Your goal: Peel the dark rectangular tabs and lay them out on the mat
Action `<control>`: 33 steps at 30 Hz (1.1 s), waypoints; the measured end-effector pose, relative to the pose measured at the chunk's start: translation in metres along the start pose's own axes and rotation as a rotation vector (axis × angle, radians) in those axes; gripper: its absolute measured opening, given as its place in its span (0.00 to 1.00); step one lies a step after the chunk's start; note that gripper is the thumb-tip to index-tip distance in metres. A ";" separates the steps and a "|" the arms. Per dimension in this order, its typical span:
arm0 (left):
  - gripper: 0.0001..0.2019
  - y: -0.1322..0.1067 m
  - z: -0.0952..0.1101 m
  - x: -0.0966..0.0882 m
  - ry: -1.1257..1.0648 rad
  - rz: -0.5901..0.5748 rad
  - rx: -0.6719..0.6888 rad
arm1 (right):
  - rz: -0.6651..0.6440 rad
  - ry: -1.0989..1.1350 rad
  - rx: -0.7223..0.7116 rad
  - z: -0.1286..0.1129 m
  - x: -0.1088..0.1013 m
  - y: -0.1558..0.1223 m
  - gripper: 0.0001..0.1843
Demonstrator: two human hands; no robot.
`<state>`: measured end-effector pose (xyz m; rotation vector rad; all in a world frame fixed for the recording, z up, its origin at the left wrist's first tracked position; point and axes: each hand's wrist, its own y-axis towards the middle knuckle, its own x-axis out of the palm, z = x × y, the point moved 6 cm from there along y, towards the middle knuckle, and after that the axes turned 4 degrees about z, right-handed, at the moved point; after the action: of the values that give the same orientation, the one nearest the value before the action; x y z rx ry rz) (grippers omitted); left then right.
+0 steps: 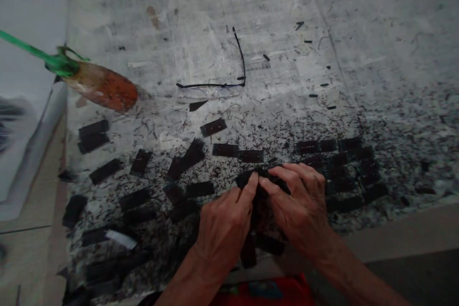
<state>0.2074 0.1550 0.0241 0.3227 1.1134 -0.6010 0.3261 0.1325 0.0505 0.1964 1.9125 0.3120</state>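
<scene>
My left hand (224,232) and my right hand (299,208) meet at the middle of the table, their fingertips pinching a crumpled black strip (247,178) from both sides. Its lower part is hidden by my fingers. Around my hands lie several flat black rectangular pieces, such as one (251,156) just above my fingers and another (213,127) farther up. Most are separate, though some overlap at the right and lower left. Fine dark shreds are strewn among them.
A pair of thin black-framed glasses (215,85) lies on the scratched whitish tabletop (251,9). At the left are a rust-orange tapered object (102,87) with a green strip and a white sheet (27,57). Red cloth (265,291) shows below the table's near edge (394,232).
</scene>
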 end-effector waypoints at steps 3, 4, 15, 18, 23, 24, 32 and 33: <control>0.26 -0.001 -0.002 0.000 -0.013 -0.037 -0.012 | 0.006 -0.025 0.004 0.002 0.001 0.001 0.09; 0.26 0.000 -0.002 0.000 -0.018 -0.045 -0.017 | 0.012 -0.031 0.009 0.003 0.000 0.002 0.09; 0.24 0.006 -0.002 -0.006 -0.079 -0.056 -0.054 | 0.017 -0.057 0.029 0.006 0.003 0.012 0.09; 0.22 0.006 -0.002 -0.007 -0.116 -0.029 -0.051 | 0.045 -0.078 0.042 0.010 0.001 0.009 0.12; 0.19 0.004 0.003 -0.008 -0.177 -0.001 -0.009 | 0.076 -0.133 0.055 0.016 0.000 0.001 0.23; 0.19 0.004 0.004 -0.008 -0.185 0.004 -0.002 | 0.075 -0.139 0.057 0.016 0.000 0.000 0.25; 0.20 0.012 0.008 -0.003 -0.217 -0.098 0.012 | 0.061 -0.108 0.103 0.018 0.003 -0.004 0.29; 0.20 0.014 0.008 -0.002 -0.219 -0.121 0.006 | 0.056 -0.105 0.109 0.018 0.003 -0.004 0.29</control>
<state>0.2213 0.1626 0.0288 0.1897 0.9249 -0.7292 0.3420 0.1318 0.0401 0.3330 1.8237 0.2305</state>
